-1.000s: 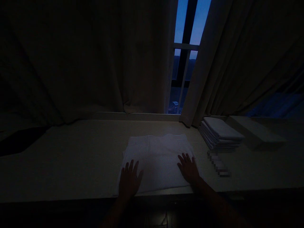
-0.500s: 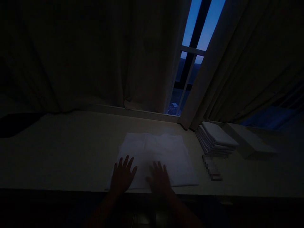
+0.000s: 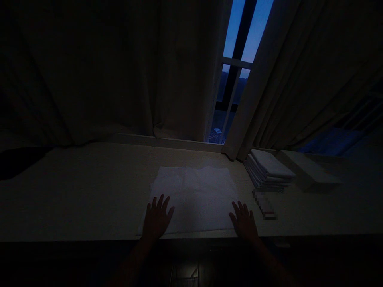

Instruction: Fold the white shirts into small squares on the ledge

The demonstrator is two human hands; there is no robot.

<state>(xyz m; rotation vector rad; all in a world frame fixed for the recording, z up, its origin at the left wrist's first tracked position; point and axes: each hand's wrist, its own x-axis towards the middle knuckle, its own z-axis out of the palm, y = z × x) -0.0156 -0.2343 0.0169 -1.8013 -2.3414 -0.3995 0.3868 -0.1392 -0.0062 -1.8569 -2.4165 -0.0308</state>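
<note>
A white cloth (image 3: 197,199) lies spread on the pale table (image 3: 89,191), close to its front edge. My left hand (image 3: 157,217) rests flat on the cloth's near left corner, fingers spread. At the near right corner lies my right hand (image 3: 243,219), also flat with its fingers apart. Neither hand grips anything. The scene is dim, so fine folds in the cloth are hard to make out.
A stack of folded white cloths (image 3: 271,169) stands at the back right, beside a pale box (image 3: 311,171). In front of the stack is a blurred-out flat item (image 3: 265,205). A dark object (image 3: 22,159) lies far left. Curtains (image 3: 179,79) hang behind.
My right hand has slid right across the cloth, from near its middle to its right edge. My left hand has stayed almost in place. The view has shifted slightly.
</note>
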